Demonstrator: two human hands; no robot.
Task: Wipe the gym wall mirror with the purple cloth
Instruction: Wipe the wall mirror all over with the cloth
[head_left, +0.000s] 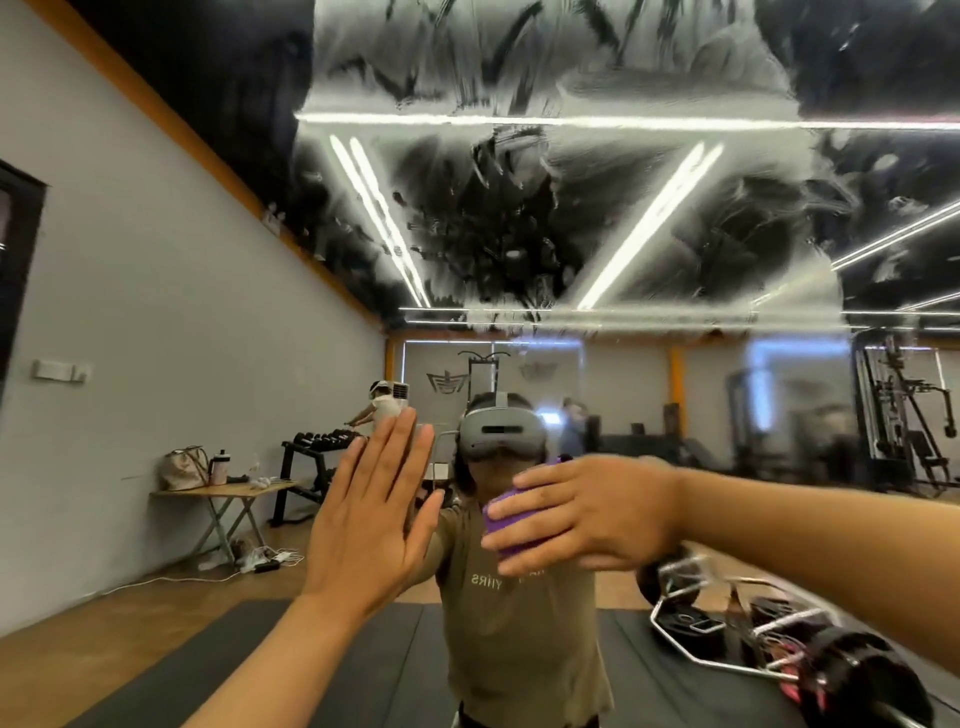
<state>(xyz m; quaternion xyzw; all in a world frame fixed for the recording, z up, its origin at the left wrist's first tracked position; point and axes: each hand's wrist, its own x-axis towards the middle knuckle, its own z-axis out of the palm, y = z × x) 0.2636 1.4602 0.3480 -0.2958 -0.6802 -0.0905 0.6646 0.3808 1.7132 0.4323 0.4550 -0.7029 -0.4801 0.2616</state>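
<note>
On mirror (571, 218): two hands, one cloth (501, 525)

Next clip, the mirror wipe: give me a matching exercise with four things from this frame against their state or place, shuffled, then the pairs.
Things:
1. left hand
2. right hand
3. purple cloth
4. upper mirror

States or places:
A. covered in whitish smear streaks
B. flat, fingers straight, against the glass
C. pressed to the glass under a palm
D. spread over the cloth, pushing it on the mirror

Pairs: 1-B, 2-D, 3-C, 4-A
</note>
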